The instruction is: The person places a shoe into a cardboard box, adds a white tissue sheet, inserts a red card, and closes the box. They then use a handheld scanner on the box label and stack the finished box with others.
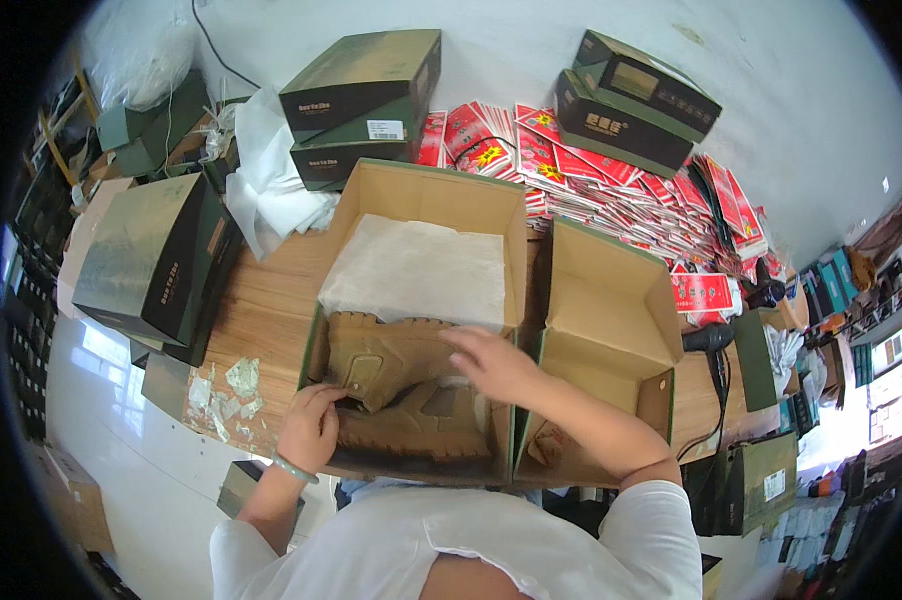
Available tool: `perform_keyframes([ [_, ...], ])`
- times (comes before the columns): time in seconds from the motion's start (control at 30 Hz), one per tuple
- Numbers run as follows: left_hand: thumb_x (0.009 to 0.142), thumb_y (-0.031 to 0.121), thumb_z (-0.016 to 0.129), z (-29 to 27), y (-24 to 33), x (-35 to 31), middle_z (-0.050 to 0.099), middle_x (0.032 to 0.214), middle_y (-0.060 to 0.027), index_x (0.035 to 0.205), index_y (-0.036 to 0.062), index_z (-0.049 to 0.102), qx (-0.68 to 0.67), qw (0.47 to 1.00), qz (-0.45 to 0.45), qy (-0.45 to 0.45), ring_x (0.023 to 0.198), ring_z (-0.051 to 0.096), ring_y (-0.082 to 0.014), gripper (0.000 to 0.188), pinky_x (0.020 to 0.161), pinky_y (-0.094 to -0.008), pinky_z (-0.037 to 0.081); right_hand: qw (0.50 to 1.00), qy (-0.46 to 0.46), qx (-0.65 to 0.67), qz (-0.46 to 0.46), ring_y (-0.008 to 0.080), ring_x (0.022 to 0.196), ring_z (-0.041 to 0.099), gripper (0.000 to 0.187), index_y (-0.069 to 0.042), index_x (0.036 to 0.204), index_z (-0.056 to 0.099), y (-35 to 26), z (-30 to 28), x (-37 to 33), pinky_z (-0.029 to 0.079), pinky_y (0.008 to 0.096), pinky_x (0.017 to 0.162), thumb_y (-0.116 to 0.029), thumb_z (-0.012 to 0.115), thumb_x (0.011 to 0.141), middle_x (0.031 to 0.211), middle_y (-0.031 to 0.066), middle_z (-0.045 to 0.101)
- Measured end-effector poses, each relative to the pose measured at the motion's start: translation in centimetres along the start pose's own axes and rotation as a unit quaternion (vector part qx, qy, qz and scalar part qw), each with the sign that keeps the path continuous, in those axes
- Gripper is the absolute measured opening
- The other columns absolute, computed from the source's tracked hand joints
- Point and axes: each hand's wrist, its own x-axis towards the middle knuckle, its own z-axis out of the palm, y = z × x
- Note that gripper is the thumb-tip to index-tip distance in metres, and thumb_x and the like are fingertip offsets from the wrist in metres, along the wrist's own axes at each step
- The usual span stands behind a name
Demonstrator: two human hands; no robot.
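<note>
Two brown boots lie on their sides in an open shoe box (517, 290) in front of me. My left hand (311, 428) is at the box's left wall, its fingers closed on the edge of the farther boot (371, 352). Over the other end of that boot reaches my right hand (493, 368), fingers stretched out and apart against it. Nearer to me lies the second boot (411, 432), with its dark sole toward me. White wrapping paper (416, 268) covers the far part of the box, up against its raised lid.
Beside it on the right stands another open box (611, 300) with a small packet (547, 445) inside. Closed shoe boxes (361, 85) and piled red printed cards (611, 190) line the back. Paper scraps (226, 395) lie left; a black corded device (709, 340) sits right.
</note>
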Motion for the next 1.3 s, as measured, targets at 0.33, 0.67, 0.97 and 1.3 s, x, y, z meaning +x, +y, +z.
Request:
perform_keyframes([
  [0.33,0.089,0.031,0.059,1.8,1.2,8.1,0.025,0.153,-0.0250,0.142,0.0174,0.045,0.169,0.983,-0.005,-0.071,0.138,0.024,-0.0491,0.057,0.111,-0.0649,0.014,0.920,0.322,-0.222,0.033,0.0390,0.096,0.060,0.023,0.000,0.105,0.066,13.0,-11.1,17.1,0.048,0.0460,0.087,-0.013,0.060,0.086,0.101,0.0219,0.063],
  [0.67,0.087,0.042,0.065,7.6,-0.7,8.0,0.016,0.155,-0.0271,0.147,0.0310,0.038,0.134,0.964,0.058,-0.221,0.138,0.019,-0.0558,0.067,0.103,-0.0726,0.021,0.888,0.206,-0.355,0.207,0.0350,0.111,0.058,0.057,-0.013,0.137,0.051,20.9,-12.7,31.9,0.047,0.0461,0.093,-0.038,0.065,0.088,0.129,0.0167,0.054],
  [0.97,0.076,0.040,0.075,8.1,-0.7,8.2,0.017,0.156,-0.0222,0.146,0.0391,0.039,0.171,0.952,0.025,-0.251,0.139,0.021,-0.0519,0.078,0.102,-0.0728,0.025,0.824,0.272,-0.456,0.197,0.0330,0.104,0.058,0.058,-0.013,0.136,0.053,23.0,-9.0,32.3,0.045,0.0445,0.090,-0.043,0.062,0.088,0.130,0.0157,0.052],
  [1.3,0.077,0.021,0.069,8.2,-1.5,7.4,0.019,0.156,-0.0229,0.141,0.0391,0.046,0.198,0.950,0.030,-0.239,0.140,0.019,-0.0522,0.071,0.104,-0.0734,0.021,0.832,0.226,-0.436,0.259,0.0356,0.112,0.056,0.061,-0.014,0.142,0.044,21.1,-8.9,32.8,0.043,0.0469,0.094,-0.044,0.058,0.091,0.135,0.0173,0.049],
])
